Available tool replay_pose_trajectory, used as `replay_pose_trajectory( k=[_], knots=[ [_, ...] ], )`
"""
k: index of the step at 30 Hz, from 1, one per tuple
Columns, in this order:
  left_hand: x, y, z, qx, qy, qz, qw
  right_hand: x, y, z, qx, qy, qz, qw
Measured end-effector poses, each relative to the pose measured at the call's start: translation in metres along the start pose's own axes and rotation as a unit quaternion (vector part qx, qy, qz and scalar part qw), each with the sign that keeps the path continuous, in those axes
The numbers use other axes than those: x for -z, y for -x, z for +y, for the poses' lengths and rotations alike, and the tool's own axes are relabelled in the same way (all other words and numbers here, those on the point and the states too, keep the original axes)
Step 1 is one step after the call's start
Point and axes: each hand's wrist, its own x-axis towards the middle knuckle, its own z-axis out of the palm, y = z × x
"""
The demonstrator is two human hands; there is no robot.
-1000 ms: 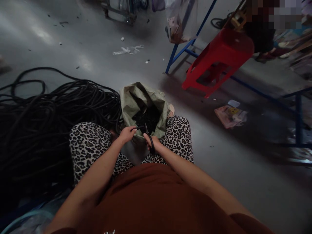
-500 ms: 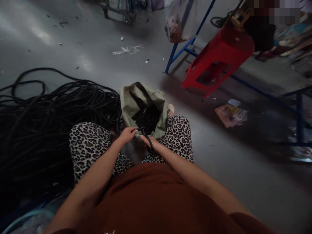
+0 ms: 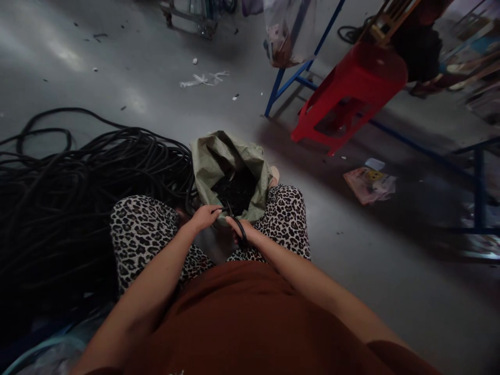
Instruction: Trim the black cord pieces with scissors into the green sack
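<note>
Woven sack, rubbery cable

Matt green woven sack (image 3: 219, 156), dull black rubbery cable pile (image 3: 78, 198), glossy red plastic stool (image 3: 351, 83), smooth shiny concrete floor (image 3: 117, 62).

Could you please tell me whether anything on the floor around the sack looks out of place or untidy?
Yes: white scraps and small bits lie scattered on the grey floor beyond the sack, a crumpled pink packet lies right of it, and the black cable sprawls in a loose tangle.

We find no readable text, label, brand or number anywhere. The pink packet (image 3: 369, 183) on the floor carries a yellow printed mark, maybe a logo, but it's too small and blurred for us to read. Nothing else bears lettering.
</note>
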Motion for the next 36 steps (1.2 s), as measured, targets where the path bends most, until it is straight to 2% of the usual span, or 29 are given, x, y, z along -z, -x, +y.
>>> replay_pose_trajectory(
  k=[8,14,24,36],
  knots=[
    [-0.0047,-0.0027,-0.0054,-0.007,-0.015,0.013,1.000,-0.0004,0.0025,-0.0031,-0.006,0.008,0.030,0.999],
    [-0.0001,-0.0002,-0.0044,-0.011,-0.022,0.050,0.998,0.0017,-0.0019,-0.0013,-0.002,0.012,0.070,0.997],
    [0.0026,0.0004,-0.0020,0.018,-0.048,0.035,0.998,0.0042,0.0007,-0.0069,-0.016,0.058,0.068,0.996],
    [0.0053,-0.0005,-0.0041,0.035,-0.073,0.004,0.997,0.0040,0.0009,-0.0072,-0.051,0.045,0.060,0.996]
  ],
)
